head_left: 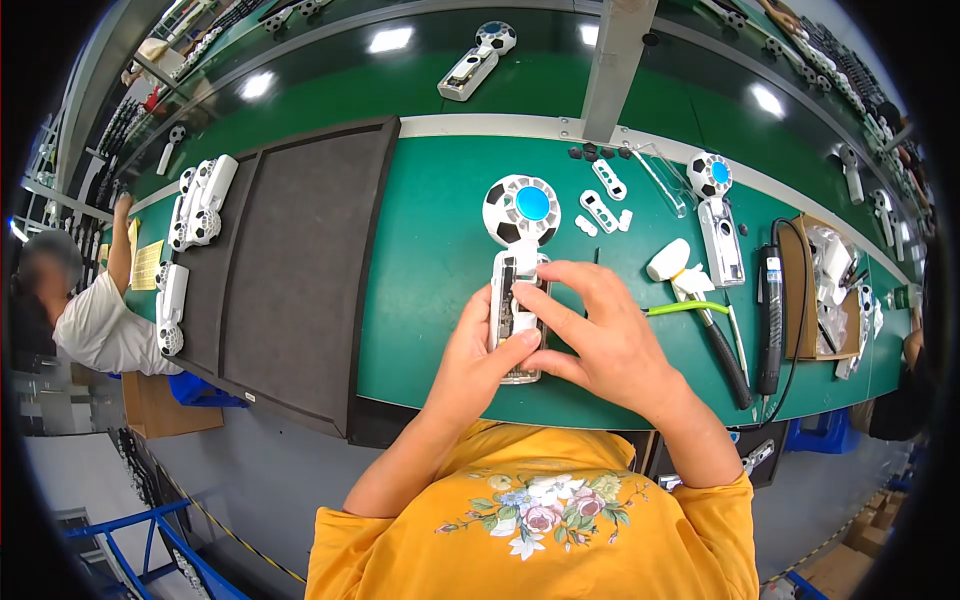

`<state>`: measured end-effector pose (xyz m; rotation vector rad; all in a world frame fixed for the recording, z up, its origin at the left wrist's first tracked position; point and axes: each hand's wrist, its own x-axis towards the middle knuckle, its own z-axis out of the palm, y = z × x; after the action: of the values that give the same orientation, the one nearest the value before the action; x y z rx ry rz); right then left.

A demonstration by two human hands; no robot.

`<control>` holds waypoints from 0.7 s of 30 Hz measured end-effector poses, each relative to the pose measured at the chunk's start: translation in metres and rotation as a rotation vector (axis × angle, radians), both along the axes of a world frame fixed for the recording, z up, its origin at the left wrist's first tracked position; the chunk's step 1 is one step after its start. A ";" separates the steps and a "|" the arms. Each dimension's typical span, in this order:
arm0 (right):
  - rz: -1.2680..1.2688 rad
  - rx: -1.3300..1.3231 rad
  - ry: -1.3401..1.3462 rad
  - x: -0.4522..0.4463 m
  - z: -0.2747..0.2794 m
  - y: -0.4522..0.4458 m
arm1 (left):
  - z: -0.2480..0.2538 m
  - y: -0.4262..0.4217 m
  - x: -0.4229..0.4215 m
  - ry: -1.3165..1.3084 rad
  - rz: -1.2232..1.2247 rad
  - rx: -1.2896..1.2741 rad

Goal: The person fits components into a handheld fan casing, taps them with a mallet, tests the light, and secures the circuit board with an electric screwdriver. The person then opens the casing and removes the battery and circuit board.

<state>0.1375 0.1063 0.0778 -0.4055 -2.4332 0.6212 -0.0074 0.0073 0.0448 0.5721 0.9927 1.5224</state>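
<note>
A white device (521, 212) with a round black-and-white football-patterned head and a blue disc lies on the green table in front of me. Its long body is open, showing dark inner parts. My left hand (478, 352) is wrapped round the left side of the body, thumb across its lower part. My right hand (600, 335) is on the right side, its fingertips pressing on the middle of the body and partly hiding it. Small white cover pieces (599, 212) lie just beyond my right hand.
A black tray (290, 270) is on the left. On the right are a mallet (722, 350), a black electric screwdriver (769, 320), a cardboard box (797, 290) of parts and another device (720, 235). A metal post (615, 75) rises ahead. A person (110, 325) sits far left.
</note>
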 end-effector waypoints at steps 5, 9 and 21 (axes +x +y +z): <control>0.033 0.043 -0.134 -0.003 -0.014 0.005 | -0.015 -0.002 -0.012 -0.055 -0.032 -0.055; 0.088 0.042 -0.176 -0.010 -0.024 0.004 | -0.027 -0.006 -0.020 0.248 0.010 -0.084; 0.105 0.147 -0.300 -0.033 -0.026 -0.004 | -0.010 -0.040 -0.044 1.295 -0.037 -0.132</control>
<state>0.1048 0.1026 0.0517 -0.3315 -2.7803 0.4471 -0.0514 -0.0324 0.0350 1.5367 1.9871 0.9195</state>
